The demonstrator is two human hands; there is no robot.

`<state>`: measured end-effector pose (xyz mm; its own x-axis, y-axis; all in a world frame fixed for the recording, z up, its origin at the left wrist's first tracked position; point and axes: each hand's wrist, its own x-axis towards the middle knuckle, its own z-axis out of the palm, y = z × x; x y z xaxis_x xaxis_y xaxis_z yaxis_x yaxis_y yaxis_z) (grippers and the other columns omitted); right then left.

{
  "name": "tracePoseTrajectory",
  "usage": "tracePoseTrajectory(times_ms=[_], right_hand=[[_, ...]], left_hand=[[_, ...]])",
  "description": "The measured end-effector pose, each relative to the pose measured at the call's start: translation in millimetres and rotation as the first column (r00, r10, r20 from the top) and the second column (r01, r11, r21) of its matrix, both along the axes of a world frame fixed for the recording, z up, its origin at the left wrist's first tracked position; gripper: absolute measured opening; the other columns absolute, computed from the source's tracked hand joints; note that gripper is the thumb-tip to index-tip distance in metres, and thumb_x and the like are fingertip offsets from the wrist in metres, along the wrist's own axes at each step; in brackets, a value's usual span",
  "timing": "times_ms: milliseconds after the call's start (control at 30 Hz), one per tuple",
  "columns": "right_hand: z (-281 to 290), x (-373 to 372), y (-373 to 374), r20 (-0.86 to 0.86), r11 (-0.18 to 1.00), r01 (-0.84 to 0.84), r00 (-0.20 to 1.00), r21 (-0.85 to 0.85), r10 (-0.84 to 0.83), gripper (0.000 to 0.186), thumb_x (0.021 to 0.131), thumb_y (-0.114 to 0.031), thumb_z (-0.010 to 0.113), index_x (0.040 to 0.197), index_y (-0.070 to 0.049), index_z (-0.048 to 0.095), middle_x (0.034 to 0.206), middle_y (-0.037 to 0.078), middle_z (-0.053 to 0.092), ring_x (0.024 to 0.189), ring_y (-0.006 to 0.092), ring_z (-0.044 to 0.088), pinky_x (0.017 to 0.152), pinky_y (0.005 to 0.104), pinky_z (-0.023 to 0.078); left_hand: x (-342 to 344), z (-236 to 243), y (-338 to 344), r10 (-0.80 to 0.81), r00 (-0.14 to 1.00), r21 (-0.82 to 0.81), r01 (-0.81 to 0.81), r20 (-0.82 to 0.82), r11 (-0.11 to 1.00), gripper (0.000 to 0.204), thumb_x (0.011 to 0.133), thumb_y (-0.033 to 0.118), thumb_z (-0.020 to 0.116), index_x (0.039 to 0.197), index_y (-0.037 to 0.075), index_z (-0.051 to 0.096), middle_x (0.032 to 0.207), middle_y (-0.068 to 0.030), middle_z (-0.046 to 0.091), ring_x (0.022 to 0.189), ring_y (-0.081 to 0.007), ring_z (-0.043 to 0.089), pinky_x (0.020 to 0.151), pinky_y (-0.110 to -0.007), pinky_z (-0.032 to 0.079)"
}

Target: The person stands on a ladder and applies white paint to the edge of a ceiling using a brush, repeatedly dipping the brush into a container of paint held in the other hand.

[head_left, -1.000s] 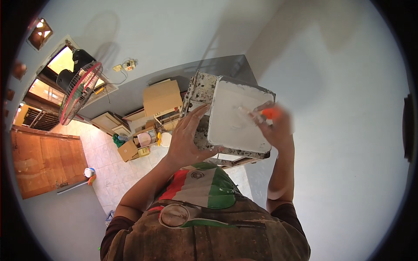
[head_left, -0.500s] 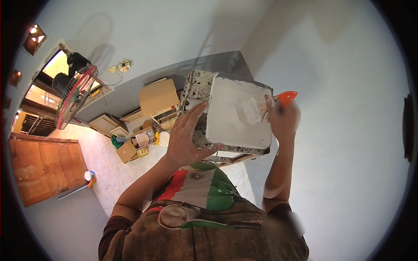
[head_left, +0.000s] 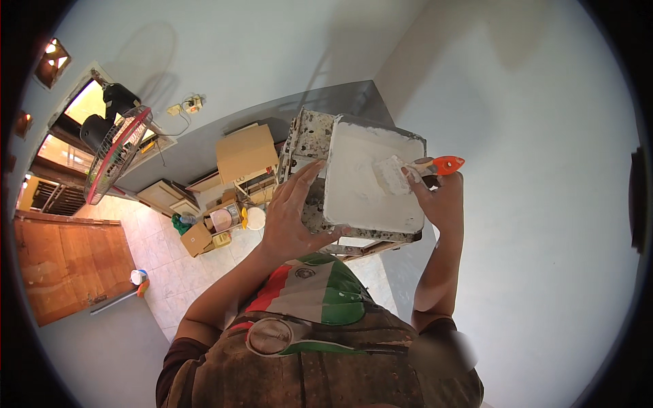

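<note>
My left hand rests with spread fingers against the left side and lower corner of a square tray coated with white paint. The tray sits on a speckled, paint-spattered platform. My right hand holds a paintbrush with an orange handle. Its white, paint-covered bristles lie in the tray's paint, in the right half.
A fan stands at the left by window openings. Cardboard boxes, containers and boards are behind the platform along the grey-based wall. A wooden door is at lower left. A wall corner rises behind the tray.
My right hand with the brush has moved about inside the tray, first up and right, then slightly down, and the orange handle now lies more level. My left hand has stayed on the tray.
</note>
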<state>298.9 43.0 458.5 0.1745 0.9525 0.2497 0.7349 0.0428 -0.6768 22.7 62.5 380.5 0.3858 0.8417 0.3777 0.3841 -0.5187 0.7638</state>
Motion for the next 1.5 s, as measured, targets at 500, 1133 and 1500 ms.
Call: tracePoseTrajectory(times_ms=[500,1133,1500], right_hand=[[19,-11,-25,0.283,0.938,-0.262,0.939,0.227,0.193,0.024,0.073,-0.005,0.084,0.094,-0.002,0.072,0.086,0.01,0.066,0.077,0.0298,0.061,0.068,0.0352,0.052],[43,-10,-109,0.258,0.854,-0.304,0.943,0.422,0.209,0.03,0.076,-0.024,0.087,0.091,-0.004,0.071,0.075,0.006,0.065,0.074,0.0219,0.06,0.063,0.0345,0.043],[-14,23,-66,-0.521,0.759,0.625,0.716,0.182,-0.465,0.023,0.096,-0.014,0.073,0.101,0.009,0.07,0.081,0.006,0.068,0.072,0.009,0.06,0.067,0.0242,0.048]], left_hand=[[1,1,-2,0.031,0.999,-0.077,-0.03,0.012,0.997,0.105,0.063,0.035,0.095,0.147,-0.001,0.045,0.14,-0.0225,0.058,0.127,-0.038,0.06,0.106,-0.046,0.049],[6,-12,0,0.03,0.991,-0.033,-0.026,0.128,0.999,0.11,0.062,0.035,0.097,0.15,0.0,0.041,0.137,-0.0221,0.06,0.121,-0.0363,0.063,0.103,-0.046,0.051],[3,-13,0,-0.003,0.998,-0.042,0.005,0.061,0.999,0.107,0.065,0.028,0.094,0.151,-0.001,0.038,0.137,-0.0232,0.059,0.125,-0.0365,0.062,0.106,-0.047,0.049]])
